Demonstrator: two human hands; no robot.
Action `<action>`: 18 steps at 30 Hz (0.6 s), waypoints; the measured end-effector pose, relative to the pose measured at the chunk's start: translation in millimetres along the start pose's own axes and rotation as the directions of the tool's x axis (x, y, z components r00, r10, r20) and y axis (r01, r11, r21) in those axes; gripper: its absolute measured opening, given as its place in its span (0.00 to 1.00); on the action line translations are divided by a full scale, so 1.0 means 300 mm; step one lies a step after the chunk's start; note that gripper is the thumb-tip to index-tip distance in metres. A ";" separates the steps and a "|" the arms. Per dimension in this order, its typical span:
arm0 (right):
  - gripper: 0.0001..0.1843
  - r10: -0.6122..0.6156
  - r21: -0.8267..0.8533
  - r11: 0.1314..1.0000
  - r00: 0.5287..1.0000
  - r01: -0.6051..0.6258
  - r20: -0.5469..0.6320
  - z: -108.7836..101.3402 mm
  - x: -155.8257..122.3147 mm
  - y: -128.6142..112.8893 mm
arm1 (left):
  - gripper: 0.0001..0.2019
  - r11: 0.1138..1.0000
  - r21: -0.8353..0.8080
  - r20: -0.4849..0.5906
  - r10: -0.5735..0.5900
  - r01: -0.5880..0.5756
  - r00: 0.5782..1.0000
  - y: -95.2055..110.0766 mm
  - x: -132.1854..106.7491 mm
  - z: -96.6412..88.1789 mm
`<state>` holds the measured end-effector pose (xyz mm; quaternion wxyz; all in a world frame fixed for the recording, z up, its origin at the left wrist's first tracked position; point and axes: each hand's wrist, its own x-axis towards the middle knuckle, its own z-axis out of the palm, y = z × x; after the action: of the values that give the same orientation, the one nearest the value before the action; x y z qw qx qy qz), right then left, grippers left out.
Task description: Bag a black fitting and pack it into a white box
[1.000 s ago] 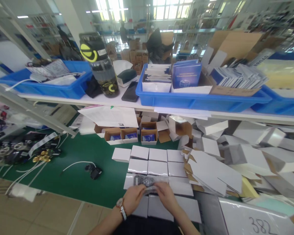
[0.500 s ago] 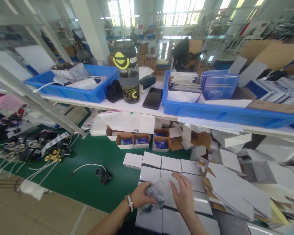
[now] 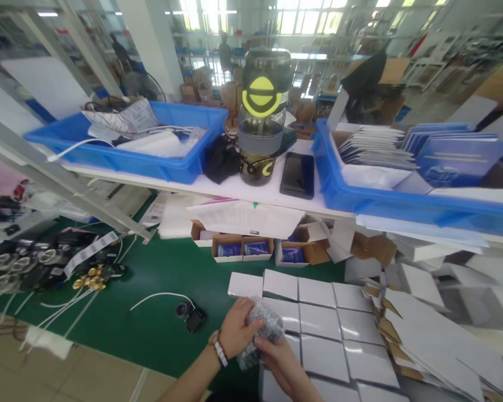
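Observation:
My left hand (image 3: 237, 333) and my right hand (image 3: 274, 360) are both closed around a crumpled bubble-wrap packet (image 3: 262, 332) with something dark inside. I hold it just above a grid of closed white boxes (image 3: 318, 318) laid on the green mat (image 3: 159, 312). The left hand grips the packet's upper left side, the right hand its lower edge. A watch sits on my left wrist.
Open cardboard boxes (image 3: 243, 248) with blue inserts stand behind the white boxes. Flat box blanks (image 3: 436, 346) pile up at the right. A small black device with a white cable (image 3: 193, 317) lies left of my hands. The shelf above carries blue bins (image 3: 151, 159), a dark jar (image 3: 261, 114) and a phone (image 3: 297, 174).
The packet has gone from stretched flat between both hands to bunched into a ball. My right hand let go briefly, then closed on it again. The view shifted left.

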<state>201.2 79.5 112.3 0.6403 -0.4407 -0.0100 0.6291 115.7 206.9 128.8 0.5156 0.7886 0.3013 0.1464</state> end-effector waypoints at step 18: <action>0.36 -0.079 0.069 0.990 0.890 0.123 -0.449 -0.284 -0.326 -0.082 | 0.08 0.649 0.518 -0.468 -0.329 0.556 0.820 -0.254 0.235 -0.416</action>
<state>248.8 -42.7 127.2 0.6776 -0.5407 0.1437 0.4773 77.9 363.3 107.5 0.1796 0.7782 0.6008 0.0341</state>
